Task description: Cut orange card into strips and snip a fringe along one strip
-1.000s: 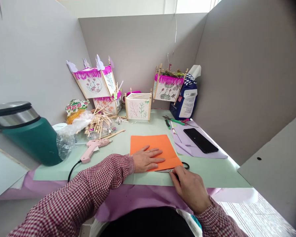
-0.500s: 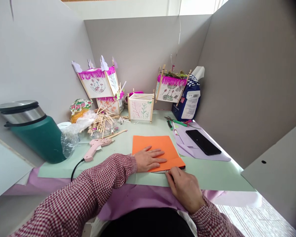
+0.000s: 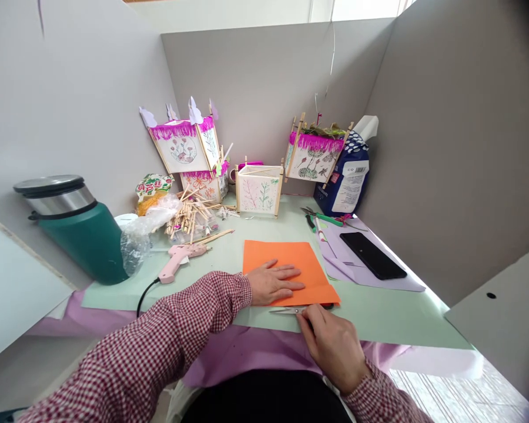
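Observation:
A sheet of orange paper [image 3: 280, 255] lies on the pale green tabletop in front of me, with a narrow folded strip along its near edge. My left hand [image 3: 273, 285] rests flat on it, fingers stretched out. Just off the paper's near edge, my right hand [image 3: 332, 335] is closed on a pair of scissors [image 3: 286, 311]. Their blades point left and look shut. Part of the dark handle shows beside the paper's corner; the rest is hidden by my fingers.
At left are a pink glue gun [image 3: 178, 258], a green flask [image 3: 83, 241] and a heap of sticks [image 3: 191, 214]. Painted paper lanterns [image 3: 259, 191] stand behind. A black phone [image 3: 372, 255] and pliers [image 3: 324, 217] lie right. Grey panels [image 3: 264, 88] enclose the desk.
The scissors have come out from under the paper's near edge, so their blades now show. My left hand stays flat on the paper. The view has shifted slightly left.

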The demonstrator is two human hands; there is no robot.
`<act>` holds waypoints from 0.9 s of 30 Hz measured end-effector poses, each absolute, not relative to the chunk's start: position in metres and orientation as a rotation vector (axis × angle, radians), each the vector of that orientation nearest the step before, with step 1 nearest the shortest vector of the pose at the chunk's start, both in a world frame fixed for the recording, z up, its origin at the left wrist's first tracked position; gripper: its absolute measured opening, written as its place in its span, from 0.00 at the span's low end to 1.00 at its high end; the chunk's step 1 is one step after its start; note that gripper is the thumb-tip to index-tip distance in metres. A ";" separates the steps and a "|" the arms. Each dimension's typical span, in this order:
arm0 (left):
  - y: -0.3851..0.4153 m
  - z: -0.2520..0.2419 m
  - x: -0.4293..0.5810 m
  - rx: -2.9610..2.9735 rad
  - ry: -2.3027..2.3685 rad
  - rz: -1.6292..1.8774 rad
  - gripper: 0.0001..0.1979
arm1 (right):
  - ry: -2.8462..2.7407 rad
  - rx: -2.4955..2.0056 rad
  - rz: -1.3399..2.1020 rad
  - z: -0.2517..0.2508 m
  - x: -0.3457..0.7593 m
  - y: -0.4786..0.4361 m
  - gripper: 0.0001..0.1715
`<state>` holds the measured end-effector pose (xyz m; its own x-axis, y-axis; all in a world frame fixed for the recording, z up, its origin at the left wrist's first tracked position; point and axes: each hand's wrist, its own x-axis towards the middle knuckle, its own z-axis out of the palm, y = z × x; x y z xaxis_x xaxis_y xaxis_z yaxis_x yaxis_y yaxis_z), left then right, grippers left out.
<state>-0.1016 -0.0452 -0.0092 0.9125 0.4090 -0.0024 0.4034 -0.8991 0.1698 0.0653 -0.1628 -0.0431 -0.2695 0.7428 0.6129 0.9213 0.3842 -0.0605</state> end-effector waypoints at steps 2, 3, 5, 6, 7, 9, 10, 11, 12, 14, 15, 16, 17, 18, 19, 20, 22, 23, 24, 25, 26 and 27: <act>-0.045 -0.009 -0.101 2.907 0.623 0.045 0.22 | -2.086 -1.427 -0.388 -0.044 0.063 -0.165 0.13; -0.046 -0.009 -0.101 2.907 0.624 0.044 0.22 | -2.081 -1.437 -0.385 -0.044 0.062 -0.165 0.13; -0.046 -0.008 -0.102 2.905 0.626 0.048 0.22 | -2.073 -1.453 -0.402 -0.043 0.057 -0.164 0.13; -0.046 -0.008 -0.102 2.904 0.629 0.052 0.22 | -2.074 -1.453 -0.416 -0.042 0.054 -0.162 0.13; -0.046 -0.008 -0.102 2.902 0.631 0.055 0.22 | -2.075 -1.451 -0.431 -0.042 0.051 -0.161 0.13; -0.047 -0.008 -0.102 2.905 0.632 0.056 0.22 | -2.083 -1.432 -0.448 -0.041 0.046 -0.158 0.13; -0.047 -0.008 -0.102 2.909 0.632 0.055 0.22 | -2.086 -1.420 -0.446 -0.041 0.044 -0.158 0.13; -0.047 -0.008 -0.102 2.914 0.629 0.052 0.22 | -2.090 -1.407 -0.435 -0.041 0.044 -0.158 0.13; -0.047 -0.008 -0.102 2.918 0.626 0.052 0.22 | -2.093 -1.395 -0.417 -0.042 0.043 -0.158 0.13; -0.047 -0.009 -0.100 2.924 0.621 0.056 0.22 | -2.098 -1.380 -0.381 -0.044 0.044 -0.160 0.13; -0.046 -0.009 -0.100 2.923 0.621 0.061 0.22 | -2.099 -1.381 -0.371 -0.044 0.044 -0.161 0.14; -0.046 -0.009 -0.100 2.917 0.623 0.070 0.22 | -2.102 -1.384 -0.365 -0.045 0.044 -0.161 0.14; -0.044 -0.010 -0.101 2.908 0.620 0.075 0.22 | -2.105 -1.387 -0.362 -0.045 0.045 -0.162 0.14; -0.042 -0.010 -0.103 2.896 0.614 0.077 0.23 | -2.108 -1.391 -0.359 -0.045 0.045 -0.162 0.13; -0.041 -0.010 -0.105 2.886 0.606 0.073 0.23 | -2.109 -1.393 -0.354 -0.044 0.045 -0.162 0.13; -0.038 -0.010 -0.109 2.882 0.600 0.067 0.23 | -2.108 -1.394 -0.350 -0.044 0.045 -0.162 0.13; -0.035 -0.009 -0.118 2.892 0.618 0.047 0.23 | -2.103 -1.392 -0.345 -0.044 0.045 -0.162 0.13; -0.033 -0.009 -0.122 2.904 0.640 0.036 0.23 | -2.099 -1.392 -0.346 -0.044 0.045 -0.162 0.14; -0.032 -0.010 -0.126 2.917 0.669 0.030 0.23 | -2.099 -1.393 -0.346 -0.044 0.045 -0.162 0.13; -0.032 -0.010 -0.129 2.929 0.698 0.027 0.23 | -2.101 -1.394 -0.346 -0.044 0.044 -0.162 0.13; -0.032 -0.011 -0.132 2.938 0.723 0.028 0.23 | -2.105 -1.396 -0.345 -0.044 0.043 -0.162 0.13; -0.032 -0.012 -0.133 2.946 0.742 0.033 0.23 | -2.109 -1.397 -0.347 -0.044 0.042 -0.161 0.13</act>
<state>-0.1333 -0.0318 -0.0118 0.8808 0.4735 -0.0038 0.4712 -0.8757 0.1052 0.0421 -0.1614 -0.0441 -0.2837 0.7523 0.5946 0.9032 0.4179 -0.0978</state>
